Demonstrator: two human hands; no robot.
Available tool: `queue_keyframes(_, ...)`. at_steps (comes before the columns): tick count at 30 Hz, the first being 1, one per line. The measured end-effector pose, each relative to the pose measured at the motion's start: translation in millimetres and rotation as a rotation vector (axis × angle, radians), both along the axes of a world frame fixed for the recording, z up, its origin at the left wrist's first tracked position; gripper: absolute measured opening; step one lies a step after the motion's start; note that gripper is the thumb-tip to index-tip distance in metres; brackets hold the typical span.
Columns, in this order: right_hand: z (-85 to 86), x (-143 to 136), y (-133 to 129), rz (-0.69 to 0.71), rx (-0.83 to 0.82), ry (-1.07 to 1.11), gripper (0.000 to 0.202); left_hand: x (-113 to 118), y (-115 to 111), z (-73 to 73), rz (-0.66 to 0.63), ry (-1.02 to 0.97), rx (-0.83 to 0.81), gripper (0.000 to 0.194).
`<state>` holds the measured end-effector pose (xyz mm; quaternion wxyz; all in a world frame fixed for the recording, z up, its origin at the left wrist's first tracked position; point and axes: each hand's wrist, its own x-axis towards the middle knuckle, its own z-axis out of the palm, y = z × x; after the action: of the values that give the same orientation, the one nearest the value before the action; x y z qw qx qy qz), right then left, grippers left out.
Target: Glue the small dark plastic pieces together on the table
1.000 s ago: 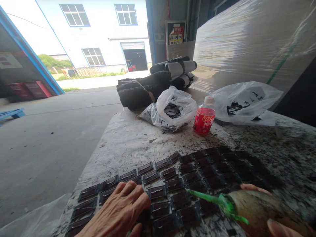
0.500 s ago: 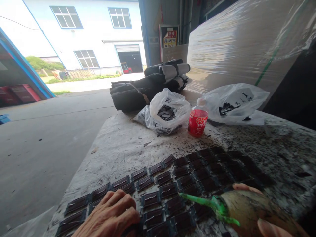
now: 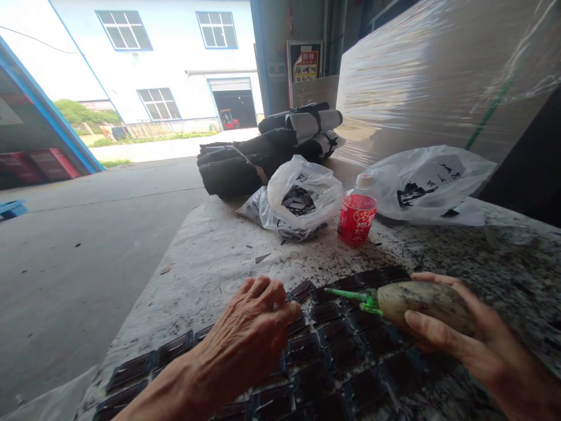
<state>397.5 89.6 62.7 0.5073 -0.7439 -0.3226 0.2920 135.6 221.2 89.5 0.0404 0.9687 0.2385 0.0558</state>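
My right hand (image 3: 460, 327) is wrapped around a stained glue bottle (image 3: 423, 301), whose thin green nozzle (image 3: 346, 293) points left over the rows of dark pieces. Several small dark rectangular pieces (image 3: 302, 351) lie close together on the table, with pale shiny streaks on some of them. Above their left part is my left hand (image 3: 254, 316), closed, its fingers curled down and the thumb side toward the nozzle. What its fingertips hold, if anything, is hidden.
Behind the pieces stand a red-labelled drink bottle (image 3: 357, 216) and two plastic bags (image 3: 280, 193) of dark scraps. Black bundled rolls (image 3: 236, 169) lie farther back. A wrapped stack (image 3: 407, 88) rises at the right. The table's left edge borders the concrete floor (image 3: 87, 251).
Both hands have moved up and away from me over the pieces. The glue bottle has risen with my right hand, and my left hand has shifted right toward the nozzle.
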Motion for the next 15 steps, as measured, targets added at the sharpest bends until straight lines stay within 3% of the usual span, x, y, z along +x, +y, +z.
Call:
queue_keyframes(9,-7.3,1.1,14.4,0.074,-0.094,-0.035,0.071,28.5,21.5,-17.1,-0.057,0.057,0.075,0.032)
queue_keyframes(15,-1.5,2.0,23.2,0.085,-0.133,-0.055,0.07,32.9,22.8,-17.8,-0.081,0.053,0.097,0.03)
